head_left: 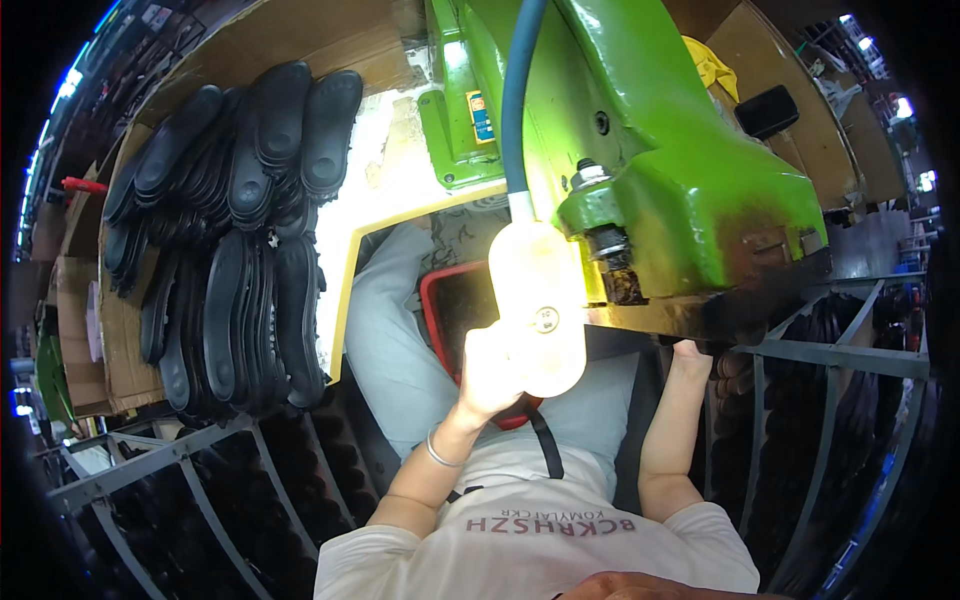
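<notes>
A workshop is shown, framed low on both sides by grey metal racks [840,356] filled with dark items. The work surface is bordered by a pale yellow edge [347,300], and its cut-out is occupied by the seated person's light trousers [385,335]. On the left, black sole-shaped pieces [283,110] are stacked in overlapping rows against cardboard [330,48]; round marks are seen at the ends of several. At upper right, a yellow cloth [708,66] and a dark flat object [767,112] are placed beside the machine. Below the surface, a red-rimmed container [433,315] is partly visible over the lap.

The view is obstructed at the centre by a lit lamp [540,260], hung from a blue-grey hose [516,100] in front of the green machine [690,150]. The lamp is oval and pale, overexposed to near white, with a small round mark towards its lower end. The machine is glossy, with a bolt [592,173] on its near side and brown staining low on its head.

The left hand [490,372] is seen at the lamp's left edge, its fingers lost in glare; whether anything is gripped cannot be told. The right hand [690,348] is mostly hidden beneath the machine's head, so its state cannot be told.
</notes>
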### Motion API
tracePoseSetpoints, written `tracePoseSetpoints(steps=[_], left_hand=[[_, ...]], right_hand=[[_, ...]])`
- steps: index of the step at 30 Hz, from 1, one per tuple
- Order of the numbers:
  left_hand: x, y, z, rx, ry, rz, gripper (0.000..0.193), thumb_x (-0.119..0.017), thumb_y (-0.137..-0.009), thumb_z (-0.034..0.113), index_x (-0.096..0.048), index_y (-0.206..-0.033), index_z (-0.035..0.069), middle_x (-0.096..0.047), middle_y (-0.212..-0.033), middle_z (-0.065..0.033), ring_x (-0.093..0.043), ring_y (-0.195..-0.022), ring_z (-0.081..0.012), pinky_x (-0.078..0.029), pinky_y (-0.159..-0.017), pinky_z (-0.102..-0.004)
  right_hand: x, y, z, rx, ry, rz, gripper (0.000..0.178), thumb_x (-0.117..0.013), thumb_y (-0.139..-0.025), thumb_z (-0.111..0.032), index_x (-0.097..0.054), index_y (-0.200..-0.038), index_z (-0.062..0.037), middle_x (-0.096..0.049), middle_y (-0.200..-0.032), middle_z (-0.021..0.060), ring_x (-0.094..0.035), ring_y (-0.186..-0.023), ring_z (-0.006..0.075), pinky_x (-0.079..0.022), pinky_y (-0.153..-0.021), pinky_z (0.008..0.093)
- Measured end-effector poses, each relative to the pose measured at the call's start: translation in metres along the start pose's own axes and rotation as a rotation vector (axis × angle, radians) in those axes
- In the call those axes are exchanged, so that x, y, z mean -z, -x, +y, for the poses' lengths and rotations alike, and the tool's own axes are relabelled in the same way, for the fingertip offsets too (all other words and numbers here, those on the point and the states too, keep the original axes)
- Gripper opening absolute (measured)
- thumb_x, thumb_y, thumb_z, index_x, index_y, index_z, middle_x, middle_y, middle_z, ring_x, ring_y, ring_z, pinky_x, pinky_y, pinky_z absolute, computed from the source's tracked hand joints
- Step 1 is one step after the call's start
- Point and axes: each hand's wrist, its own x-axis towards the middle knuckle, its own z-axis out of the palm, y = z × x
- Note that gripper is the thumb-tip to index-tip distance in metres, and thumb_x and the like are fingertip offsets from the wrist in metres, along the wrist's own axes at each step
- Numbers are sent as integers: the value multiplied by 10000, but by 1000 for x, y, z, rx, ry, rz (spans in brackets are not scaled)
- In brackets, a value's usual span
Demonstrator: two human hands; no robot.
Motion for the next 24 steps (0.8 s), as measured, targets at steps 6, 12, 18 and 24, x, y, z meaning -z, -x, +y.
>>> tracePoseSetpoints(steps=[6,12,18,24], left_hand=[[-44,10,-19,271,531,-56,226,-662,-742,37,-635,-925,-92,-685,-862,-124,-662,-758,-170,-527,-734,-299],[-40,12,-24,235,529,-60,279,-706,-780,41,-621,-1039,-17,-671,-952,-81,-632,-831,-138,-501,-725,-247],[8,19,-5,365,381,151,303,-681,-737,6,-610,-1021,-68,-652,-931,-112,-614,-828,-132,-493,-763,-265],[61,29,-8,478,349,137,324,-705,-728,0,-605,-1031,-50,-654,-930,-91,-617,-850,-143,-488,-781,-254]], right_hand=[[11,-4,-23,117,44,11,582,-506,-761,-23,-376,-1328,-5,-536,-1194,147,-557,-1048,278,-434,-943,385],[6,-21,-27,150,139,-20,481,-504,-798,-35,-440,-1274,-10,-550,-1179,142,-566,-1038,256,-469,-896,378],[-4,-10,19,57,17,-212,410,-465,-913,-211,-444,-1287,-43,-514,-1248,112,-519,-1108,264,-415,-961,396],[-23,29,55,-217,-256,-271,437,-546,-900,-246,-454,-1290,-72,-508,-1253,98,-491,-1139,246,-374,-998,391]])
